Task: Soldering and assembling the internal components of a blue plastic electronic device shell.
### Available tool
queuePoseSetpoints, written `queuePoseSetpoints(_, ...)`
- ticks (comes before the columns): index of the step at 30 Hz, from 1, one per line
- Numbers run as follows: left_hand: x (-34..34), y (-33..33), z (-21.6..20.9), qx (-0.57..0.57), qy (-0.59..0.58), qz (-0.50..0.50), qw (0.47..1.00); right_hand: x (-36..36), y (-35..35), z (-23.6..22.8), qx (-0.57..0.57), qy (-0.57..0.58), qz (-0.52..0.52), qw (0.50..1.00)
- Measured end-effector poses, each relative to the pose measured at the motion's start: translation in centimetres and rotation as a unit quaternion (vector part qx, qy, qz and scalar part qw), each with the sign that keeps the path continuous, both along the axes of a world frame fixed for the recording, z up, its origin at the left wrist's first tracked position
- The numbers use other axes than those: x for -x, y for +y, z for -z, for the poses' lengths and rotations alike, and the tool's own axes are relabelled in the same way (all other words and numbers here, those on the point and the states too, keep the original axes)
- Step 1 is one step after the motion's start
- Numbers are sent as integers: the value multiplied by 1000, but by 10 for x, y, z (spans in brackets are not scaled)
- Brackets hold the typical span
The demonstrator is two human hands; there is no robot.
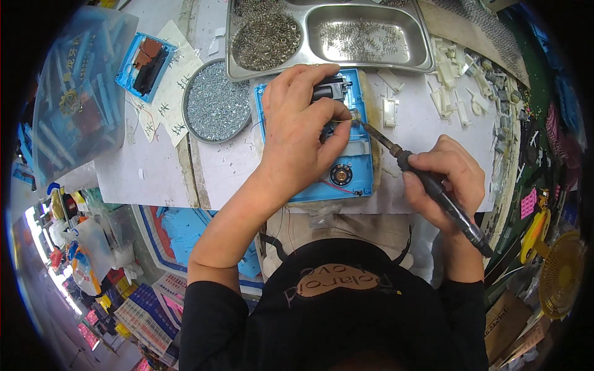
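Note:
A blue plastic housing (365,167) lies on the table, its inside facing up. It holds a round black speaker (341,175), a black part (331,88) and thin wires. My left hand (297,123) rests over the housing, thumb and forefinger closed on what looks like a thin wire (339,120); the fingers partly hide it. My right hand (451,179) grips the dark handle of a soldering iron (442,196). Its metal tip points left and reaches the housing's right side, close to my left fingertips.
Behind the housing stands a metal tray (365,63) of springs and small metal parts. A round dish (216,102) of small screws sits left. Another blue housing (145,67) lies beside a plastic bag (80,93). White plastic pieces (445,86) are scattered right; a blue-filled crate (145,226) stands below the table.

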State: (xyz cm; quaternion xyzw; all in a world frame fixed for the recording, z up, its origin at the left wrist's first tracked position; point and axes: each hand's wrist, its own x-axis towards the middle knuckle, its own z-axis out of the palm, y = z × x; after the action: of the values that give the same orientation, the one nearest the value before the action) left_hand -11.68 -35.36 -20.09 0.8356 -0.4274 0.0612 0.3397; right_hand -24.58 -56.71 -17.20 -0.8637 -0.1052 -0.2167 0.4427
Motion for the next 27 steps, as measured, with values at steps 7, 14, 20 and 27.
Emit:
queuePoseSetpoints(7, -1, 0, 0, 2, -5, -2, 1000, 4, -6, -9, -11, 3, 21, 1000)
queuePoseSetpoints(14, -1, -1, 0, 1, -6, 0, 1000, 16, -15, -3, -98, 30, 69, 992)
queuePoseSetpoints(20, 1, 0, -4, -7, 6, -1, 1000, 16, -18, -4, -88, 21, 64, 994)
queuePoseSetpoints(27, 0, -4, 0, 11, -10, -1, 1000, 15, -22, -7, -62, 16, 52, 997)
